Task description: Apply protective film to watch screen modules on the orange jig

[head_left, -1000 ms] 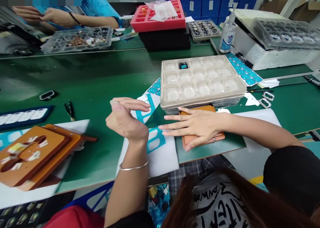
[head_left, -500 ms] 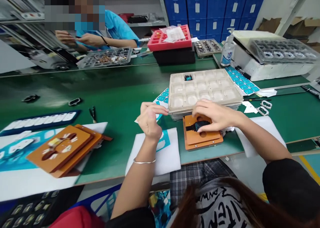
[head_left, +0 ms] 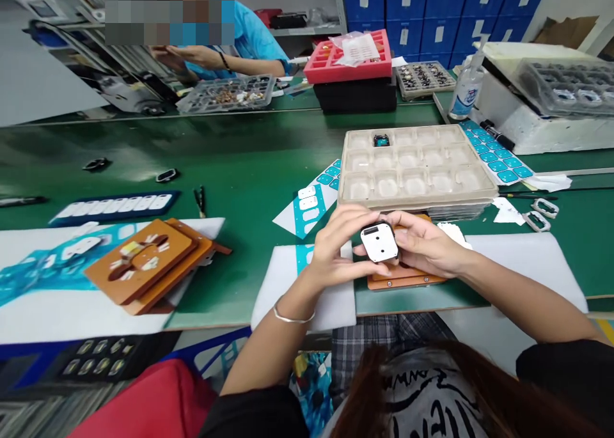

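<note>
Between my two hands is a small black watch case [head_left: 380, 242], its white face with two dark dots and a dark slot turned up toward me. My left hand [head_left: 338, 246] curls round its left side, fingers at the top edge and thumb at the lower edge. On the other side my right hand [head_left: 426, 243] grips the case with thumb and fingers. Beneath the hands lies an orange fixture block [head_left: 407, 278], partly hidden by them. A white foam sheet [head_left: 278, 284] with a blue film strip [head_left: 302, 256] on it lies left of the block.
Behind my hands stands a stacked clear tray [head_left: 415, 198] with one dark part [head_left: 382, 140] in it. Another orange fixture [head_left: 144, 259] rests tilted at left, near tweezers [head_left: 200, 201]. White frames [head_left: 545, 208] lie at right. Across the bench sits a co-worker in a blue sleeve [head_left: 259, 38].
The black watch case has come up off the orange block and now shows its white face. My left hand has moved right and taken hold of it too. The view has shifted.
</note>
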The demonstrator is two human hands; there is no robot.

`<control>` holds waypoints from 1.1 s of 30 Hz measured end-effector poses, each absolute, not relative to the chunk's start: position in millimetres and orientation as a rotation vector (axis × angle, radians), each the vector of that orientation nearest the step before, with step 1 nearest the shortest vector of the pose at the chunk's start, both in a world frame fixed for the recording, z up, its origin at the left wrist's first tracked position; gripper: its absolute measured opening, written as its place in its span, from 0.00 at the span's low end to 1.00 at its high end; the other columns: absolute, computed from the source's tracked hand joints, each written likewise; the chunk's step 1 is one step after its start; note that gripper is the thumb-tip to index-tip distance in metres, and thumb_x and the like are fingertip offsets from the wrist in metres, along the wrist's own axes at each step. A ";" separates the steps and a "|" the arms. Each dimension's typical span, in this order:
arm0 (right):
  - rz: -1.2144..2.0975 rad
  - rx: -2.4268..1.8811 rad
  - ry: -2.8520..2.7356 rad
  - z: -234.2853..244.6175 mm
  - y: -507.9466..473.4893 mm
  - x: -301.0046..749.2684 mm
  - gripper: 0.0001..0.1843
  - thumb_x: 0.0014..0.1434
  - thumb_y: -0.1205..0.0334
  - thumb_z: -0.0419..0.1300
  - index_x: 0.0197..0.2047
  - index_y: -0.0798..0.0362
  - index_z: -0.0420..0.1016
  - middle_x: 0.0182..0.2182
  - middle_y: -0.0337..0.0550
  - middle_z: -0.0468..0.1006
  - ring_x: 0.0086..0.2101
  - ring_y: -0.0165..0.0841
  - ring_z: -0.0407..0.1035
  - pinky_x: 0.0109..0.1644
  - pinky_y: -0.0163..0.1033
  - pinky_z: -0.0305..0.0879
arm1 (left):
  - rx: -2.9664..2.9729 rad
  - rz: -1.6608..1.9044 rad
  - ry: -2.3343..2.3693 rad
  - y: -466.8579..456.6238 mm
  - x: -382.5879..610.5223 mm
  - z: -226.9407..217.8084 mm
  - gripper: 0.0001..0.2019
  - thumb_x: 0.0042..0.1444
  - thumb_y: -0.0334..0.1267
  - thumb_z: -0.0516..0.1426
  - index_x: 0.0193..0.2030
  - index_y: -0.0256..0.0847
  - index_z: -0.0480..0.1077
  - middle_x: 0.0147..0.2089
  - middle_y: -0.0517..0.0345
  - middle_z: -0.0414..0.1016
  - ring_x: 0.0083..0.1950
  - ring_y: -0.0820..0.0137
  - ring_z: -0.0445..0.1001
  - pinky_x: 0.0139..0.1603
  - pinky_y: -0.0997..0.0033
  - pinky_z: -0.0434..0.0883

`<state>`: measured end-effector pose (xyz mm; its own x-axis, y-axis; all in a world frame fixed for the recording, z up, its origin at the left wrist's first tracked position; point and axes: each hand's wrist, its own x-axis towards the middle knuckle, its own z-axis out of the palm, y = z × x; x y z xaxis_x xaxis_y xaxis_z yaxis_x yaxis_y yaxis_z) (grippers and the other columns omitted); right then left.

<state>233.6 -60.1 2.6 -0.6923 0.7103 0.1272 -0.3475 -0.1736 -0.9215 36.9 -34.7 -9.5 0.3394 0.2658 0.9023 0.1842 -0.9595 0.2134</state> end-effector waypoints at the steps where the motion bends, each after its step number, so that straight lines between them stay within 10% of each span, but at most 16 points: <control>1: 1.932 -0.452 -1.365 1.7 -62.3 231.6 0.21 0.61 0.44 0.65 0.46 0.48 0.64 0.32 0.39 0.79 0.29 0.29 0.73 0.36 0.36 0.70 | 2.491 1.723 0.412 -34.9 36.7 -10.3 0.40 0.50 0.60 0.65 0.66 0.43 0.66 0.44 0.48 0.81 0.44 0.61 0.78 0.43 0.60 0.77; 12: 0.442 -0.735 -1.864 12.7 -71.1 235.9 0.04 0.63 0.60 0.66 0.40 0.43 0.83 0.44 0.43 0.79 0.46 0.38 0.72 0.48 0.47 0.70 | 2.532 1.674 0.469 -42.4 33.3 -6.6 0.44 0.51 0.66 0.60 0.69 0.42 0.63 0.46 0.46 0.82 0.45 0.62 0.80 0.45 0.61 0.77; 33: 0.713 -0.743 -1.810 20.9 -75.6 236.2 0.06 0.55 0.57 0.73 0.30 0.47 0.82 0.37 0.40 0.70 0.36 0.31 0.67 0.36 0.39 0.69 | 2.591 1.445 0.416 -51.9 36.6 0.4 0.31 0.59 0.60 0.58 0.63 0.45 0.67 0.41 0.55 0.82 0.42 0.65 0.77 0.45 0.65 0.76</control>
<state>236.2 -75.6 20.9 -0.2995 0.7605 0.5762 0.1635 0.6359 -0.7543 36.6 -51.9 0.4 0.4987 0.3092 0.8098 0.1692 -0.9510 0.2589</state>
